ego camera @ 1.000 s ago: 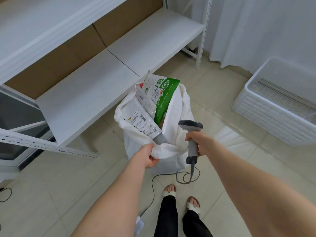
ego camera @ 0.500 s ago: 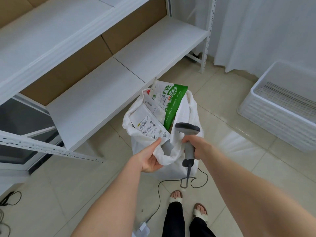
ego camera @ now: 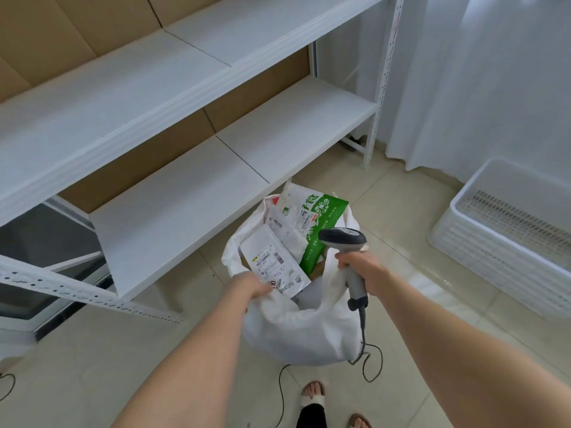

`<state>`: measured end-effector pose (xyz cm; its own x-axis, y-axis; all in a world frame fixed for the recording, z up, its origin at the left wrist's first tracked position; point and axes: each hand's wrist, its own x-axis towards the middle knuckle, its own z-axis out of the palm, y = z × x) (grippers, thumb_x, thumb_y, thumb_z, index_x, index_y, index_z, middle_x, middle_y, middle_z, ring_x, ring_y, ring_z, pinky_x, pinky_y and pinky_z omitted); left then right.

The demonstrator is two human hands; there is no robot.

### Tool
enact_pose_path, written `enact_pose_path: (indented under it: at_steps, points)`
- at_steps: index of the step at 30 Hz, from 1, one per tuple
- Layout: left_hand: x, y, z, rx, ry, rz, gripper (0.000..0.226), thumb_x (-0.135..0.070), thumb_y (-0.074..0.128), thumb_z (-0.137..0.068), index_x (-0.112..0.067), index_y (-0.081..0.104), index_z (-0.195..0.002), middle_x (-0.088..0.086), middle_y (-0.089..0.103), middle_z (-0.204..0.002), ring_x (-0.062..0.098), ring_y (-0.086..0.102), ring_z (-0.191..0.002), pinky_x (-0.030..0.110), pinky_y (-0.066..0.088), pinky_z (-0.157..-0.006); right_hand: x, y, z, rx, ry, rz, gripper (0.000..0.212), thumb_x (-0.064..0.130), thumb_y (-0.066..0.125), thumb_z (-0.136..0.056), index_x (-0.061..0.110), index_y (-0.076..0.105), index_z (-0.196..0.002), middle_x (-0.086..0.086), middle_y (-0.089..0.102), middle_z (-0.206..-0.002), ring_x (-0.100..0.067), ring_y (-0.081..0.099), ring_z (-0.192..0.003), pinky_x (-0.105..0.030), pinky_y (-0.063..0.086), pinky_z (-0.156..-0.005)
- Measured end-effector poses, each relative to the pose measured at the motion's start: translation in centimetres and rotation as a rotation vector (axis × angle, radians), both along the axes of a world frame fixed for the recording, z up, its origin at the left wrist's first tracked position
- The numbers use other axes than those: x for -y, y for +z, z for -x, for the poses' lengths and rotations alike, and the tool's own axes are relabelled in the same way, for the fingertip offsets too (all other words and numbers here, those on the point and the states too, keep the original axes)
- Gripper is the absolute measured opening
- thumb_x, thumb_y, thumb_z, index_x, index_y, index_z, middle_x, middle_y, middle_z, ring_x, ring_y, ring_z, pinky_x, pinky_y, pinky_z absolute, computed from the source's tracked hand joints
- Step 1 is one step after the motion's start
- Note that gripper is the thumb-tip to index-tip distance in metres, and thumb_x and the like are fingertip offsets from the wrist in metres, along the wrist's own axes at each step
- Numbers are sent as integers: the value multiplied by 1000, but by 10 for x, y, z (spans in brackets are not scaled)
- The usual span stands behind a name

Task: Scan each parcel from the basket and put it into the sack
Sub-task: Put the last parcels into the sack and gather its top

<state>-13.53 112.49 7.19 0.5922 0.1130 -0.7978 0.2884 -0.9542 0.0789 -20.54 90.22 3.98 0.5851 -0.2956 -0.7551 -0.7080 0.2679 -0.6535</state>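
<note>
- The white sack [ego camera: 296, 332] stands on the tiled floor [ego camera: 401, 211], just beside the front edge of the rack's lowest shelf [ego camera: 191, 211], with its mouth spread wide
- Inside it, a white parcel [ego camera: 275, 264] with barcode labels lies tilted on top, leaning against a green parcel [ego camera: 321, 223] that sticks up past the far rim
- The left hand [ego camera: 253, 287] is at the sack's near-left rim, fingers curled over the cloth — their tips are hidden, just beside the white parcel's lower corner
- The right hand [ego camera: 361, 267] has its fingers wrapped round the handle of the grey scanner [ego camera: 343, 237], whose head is up over the sack's right rim; the cloth there is drawn up to this hand
- The scanner's cable [ego camera: 364, 344] trails down to the floor
- The white basket [ego camera: 506, 239] sits on the floor well apart to the right, near the curtain [ego camera: 494, 88]
</note>
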Motion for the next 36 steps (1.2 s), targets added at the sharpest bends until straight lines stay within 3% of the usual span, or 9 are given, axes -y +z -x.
enact_pose_path:
  at_steps: [3, 6, 8, 16, 21, 26, 30, 33, 36]
  points:
    - [8, -2, -41, 211, -196, -101, 39, -27, 52, -96, -4, 51, -127, 7, 61, -118, 23, 60, -109, 29, 47, -82, 4, -2, -16, -4, -59, 25, 15, 3, 63, -77, 4, 60, -92, -15, 54, -85, -26, 52, -70, -35, 48, -62]
    - [26, -10, -74, 262, -207, -50, 22, -12, 48, -93, -6, 59, -110, 1, 58, -82, 16, 59, -75, 26, 45, -60, 17, 1, -42, 9, -119, 124, 13, 9, 66, -77, 9, 60, -88, -12, 55, -86, -22, 50, -76, -34, 45, -69]
    - [45, -18, -93, 315, -252, 45, 23, -12, 45, -94, -10, 55, -115, 2, 57, -85, 15, 56, -68, 27, 43, -55, 26, 3, -60, 26, -174, 155, 11, 9, 65, -82, 9, 56, -87, -9, 51, -81, -20, 48, -73, -31, 43, -64]
    - [143, -53, -165, 360, -578, 336, 87, -27, 68, -83, -18, 15, -151, 8, 24, -154, 30, 38, -133, 46, 45, -101, 54, -16, -125, 11, -320, -147, 19, 9, 57, -91, 8, 50, -108, -10, 57, -89, -20, 56, -75, -29, 52, -58]
    - [193, -76, -185, 325, -720, 316, 61, -39, 39, -98, -32, 13, -152, 0, 12, -160, 28, 10, -146, 58, 21, -112, 84, -33, -147, -6, -396, -225, 23, 15, 59, -92, 8, 48, -111, -11, 56, -85, -20, 59, -69, -23, 55, -47]
    - [205, -115, -188, 127, -794, 211, 45, -50, 34, -96, -39, 39, -139, 1, 34, -150, 34, 36, -133, 65, 26, -106, 111, -56, -170, -58, -377, -204, 21, 17, 62, -90, 8, 49, -103, -10, 50, -83, -18, 54, -62, -23, 52, -49]
    - [193, -134, -183, 5, -679, 221, 34, -45, 45, -94, -32, 57, -123, 1, 60, -118, 21, 56, -104, 46, 45, -98, 120, -86, -187, -111, -181, -37, 14, 18, 62, -87, 8, 53, -91, -12, 58, -85, -22, 56, -72, -31, 47, -66]
    - [182, -137, -199, 226, -537, 246, 23, -31, 52, -95, -23, 62, -114, -4, 62, -102, 10, 59, -82, 27, 51, -76, 121, -110, -198, -141, -24, 13, 15, 21, 66, -81, 10, 59, -87, -16, 64, -96, -28, 60, -84, -36, 49, -76]
    - [161, -137, -232, 657, -426, 4, 34, -26, 56, -93, -15, 50, -125, 6, 53, -122, 20, 53, -105, 32, 47, -83, 123, -130, -212, -127, 1, -57, 24, 23, 67, -81, 7, 61, -98, -17, 66, -101, -30, 62, -86, -38, 52, -77]
